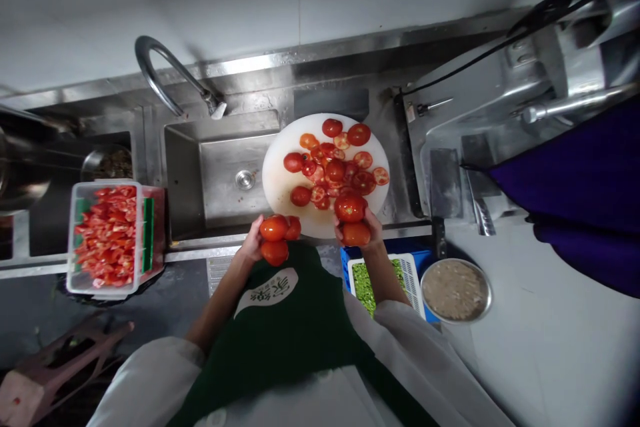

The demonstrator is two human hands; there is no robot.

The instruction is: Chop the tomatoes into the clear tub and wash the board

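Tomatoes (278, 238) fill left hand (254, 240), fingers curled around them; right hand (367, 227) cups two more (353, 219) at cutting board's (280, 177) lower edge, frame center.

Commercial kitchen. Stainless steel sink (220, 173) with curved tap (165, 73) just beyond the hands, round white cutting board (280, 180) of cut tomatoes (335, 170) over its edge. Plastic tub (75, 240) of chopped tomato left of the hands, metal bowl (455, 290) and cleaver (445, 180) to their right. Green apron (290, 340) over white sleeves.
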